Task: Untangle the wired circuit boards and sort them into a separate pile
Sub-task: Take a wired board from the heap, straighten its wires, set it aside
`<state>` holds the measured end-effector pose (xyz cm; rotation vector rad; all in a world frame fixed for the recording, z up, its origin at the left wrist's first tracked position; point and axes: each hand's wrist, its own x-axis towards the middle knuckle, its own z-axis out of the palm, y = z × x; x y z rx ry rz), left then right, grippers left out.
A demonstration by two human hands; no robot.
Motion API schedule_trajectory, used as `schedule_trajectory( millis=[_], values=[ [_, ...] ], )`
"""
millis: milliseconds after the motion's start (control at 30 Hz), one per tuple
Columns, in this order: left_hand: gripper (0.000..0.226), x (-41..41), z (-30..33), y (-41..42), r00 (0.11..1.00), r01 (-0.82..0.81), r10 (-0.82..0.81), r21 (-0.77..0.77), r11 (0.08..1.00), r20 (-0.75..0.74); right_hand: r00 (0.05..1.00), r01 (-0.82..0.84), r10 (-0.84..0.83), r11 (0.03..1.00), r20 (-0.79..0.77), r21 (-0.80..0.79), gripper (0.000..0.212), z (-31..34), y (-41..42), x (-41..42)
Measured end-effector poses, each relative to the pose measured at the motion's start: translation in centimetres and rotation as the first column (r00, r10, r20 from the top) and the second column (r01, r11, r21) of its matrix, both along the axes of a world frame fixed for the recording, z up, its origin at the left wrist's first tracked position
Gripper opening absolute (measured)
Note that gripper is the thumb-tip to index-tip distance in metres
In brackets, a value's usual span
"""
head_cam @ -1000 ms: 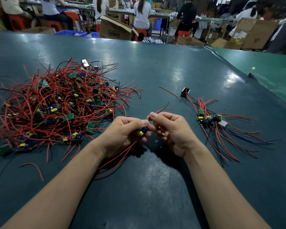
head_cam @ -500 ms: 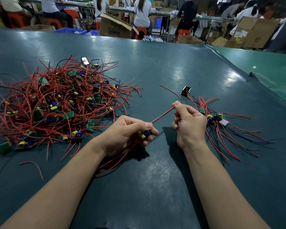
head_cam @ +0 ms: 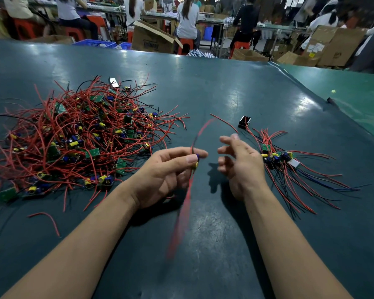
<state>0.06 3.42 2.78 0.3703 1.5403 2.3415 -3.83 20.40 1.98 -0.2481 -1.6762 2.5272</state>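
A dark green counter carries everything. On its left sprawls the big tangled heap of red-wired circuit boards; on the right, well apart, lies the small sorted pile, wires fanned outward. Between them the left hand pinches one small board between thumb and forefinger — its red wires blurred, trailing above and below. The right hand hangs just beside, fingers spread, holding nothing.

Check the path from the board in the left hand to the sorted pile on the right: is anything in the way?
Only the open right hand hovers between the board pinched in the left hand and the sorted pile; the table there looks bare.
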Motion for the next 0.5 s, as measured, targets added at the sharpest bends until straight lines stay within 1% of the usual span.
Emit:
schedule_trajectory(
  millis=[67, 100, 167, 200, 233, 300, 400, 433, 500],
  values=[
    [0.027, -0.1, 0.0, 0.1, 0.999, -0.039, 0.041, 0.129, 0.991, -0.014, 0.985, -0.174, 0.175, 0.980, -0.003, 0.100, 0.013, -0.2, -0.4, 0.4],
    [0.032, -0.2, 0.0, 0.1, 0.998, -0.061, 0.066, 0.186, 0.981, -0.017, 0.960, -0.274, 0.279, 0.953, -0.018, 0.126, 0.012, -0.3, -0.6, 0.7],
    [0.032, -0.3, 0.1, 0.1, 0.990, -0.129, 0.138, 0.259, 0.957, -0.016, 0.883, -0.456, 0.465, 0.882, -0.066, 0.115, 0.014, -0.3, -1.1, 1.3],
    [0.031, -0.4, 0.2, 0.2, 0.982, -0.174, 0.186, 0.274, 0.946, -0.019, 0.851, -0.508, 0.516, 0.856, -0.094, 0.102, 0.017, -0.4, -1.3, 1.5],
    [0.030, -0.5, 0.2, 0.2, 0.971, -0.221, 0.237, 0.274, 0.936, -0.026, 0.837, -0.526, 0.535, 0.845, -0.117, 0.098, 0.020, -0.4, -1.5, 1.6],
    [0.029, -0.6, 0.2, 0.4, 0.936, -0.325, 0.346, 0.227, 0.918, -0.060, 0.852, -0.496, 0.505, 0.863, -0.139, 0.096, 0.024, -0.3, -1.7, 1.7],
    [0.030, -0.8, 0.0, 0.4, 0.855, -0.486, 0.501, 0.128, 0.865, -0.137, 0.866, -0.465, 0.473, 0.881, -0.159, 0.087, 0.021, -0.2, -1.8, 1.7],
    [0.031, -0.8, 0.0, 0.4, 0.829, -0.520, 0.528, 0.091, 0.849, -0.183, 0.864, -0.469, 0.475, 0.880, -0.165, 0.077, 0.021, -0.1, -1.7, 1.7],
    [0.030, -0.7, 0.0, 0.6, 0.807, -0.534, 0.522, 0.035, 0.844, -0.276, 0.872, -0.460, 0.458, 0.887, -0.175, 0.030, 0.020, -0.1, -1.6, 1.6]
  ],
)
